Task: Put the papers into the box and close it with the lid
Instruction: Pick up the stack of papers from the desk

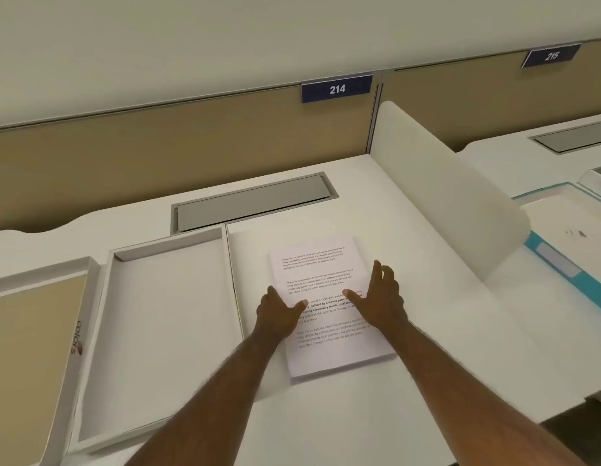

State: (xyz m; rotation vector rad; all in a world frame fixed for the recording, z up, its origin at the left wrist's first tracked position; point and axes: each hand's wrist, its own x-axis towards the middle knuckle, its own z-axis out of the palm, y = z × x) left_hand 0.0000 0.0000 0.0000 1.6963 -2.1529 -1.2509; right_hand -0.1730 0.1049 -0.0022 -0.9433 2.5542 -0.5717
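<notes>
A stack of printed white papers lies on the white desk, right of centre. My left hand hovers over the stack's left edge with fingers apart. At the stack's right edge is my right hand, also spread, its thumb over the text. Neither hand holds anything. Left of the papers sits an open white box with nothing inside. The lid, tan inside with a white rim and some lettering on its side, lies at the far left.
A grey cable hatch is set into the desk behind the box. A white divider panel stands at the right, with a blue-edged folder on the neighbouring desk beyond it. A tan partition carries a sign reading 214.
</notes>
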